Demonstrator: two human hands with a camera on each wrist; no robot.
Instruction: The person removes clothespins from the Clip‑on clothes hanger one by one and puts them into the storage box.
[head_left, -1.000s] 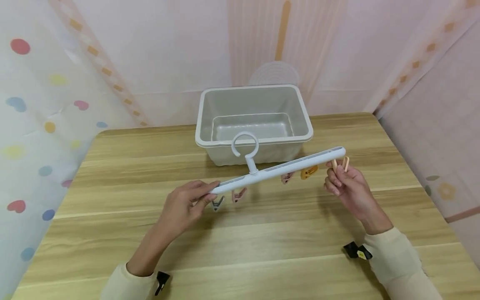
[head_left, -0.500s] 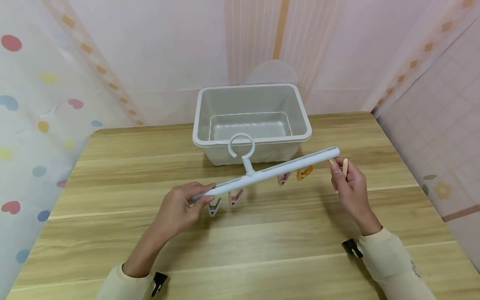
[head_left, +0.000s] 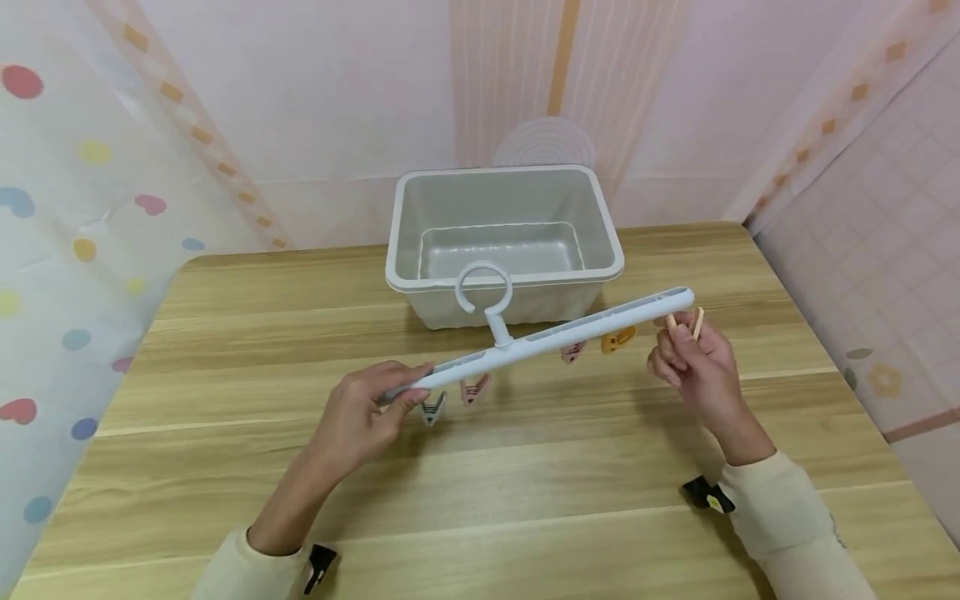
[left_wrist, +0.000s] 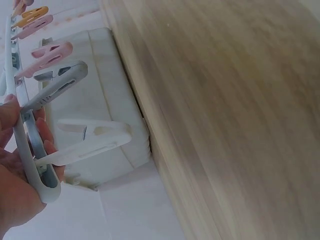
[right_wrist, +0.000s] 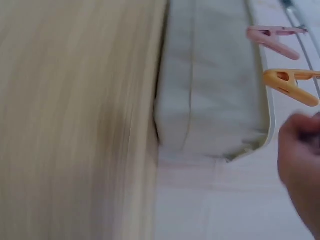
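Note:
A pale blue clip hanger point(head_left: 592, 325) with a round hook point(head_left: 483, 287) is held over the table, its right end higher. My left hand point(head_left: 367, 412) grips its left end between thumb and fingers. From the bar hang a white clip point(left_wrist: 95, 142), a grey clip point(left_wrist: 62, 82), two pink clips, one of them point(head_left: 474, 389) near the left hand, and an orange clip point(head_left: 618, 339). At the bar's right end my right hand point(head_left: 693, 362) pinches a light orange clip point(head_left: 699, 323), right at the underside of the bar.
A grey plastic bin point(head_left: 506, 183) stands behind the hanger at the back of the wooden table point(head_left: 495, 508). Patterned sheeting point(head_left: 337, 100) lines the back and both sides.
The right hand dips and turns slightly with its clip, then comes back up to the bar's end. The view shifts a little; the left hand keeps its grip on the hanger.

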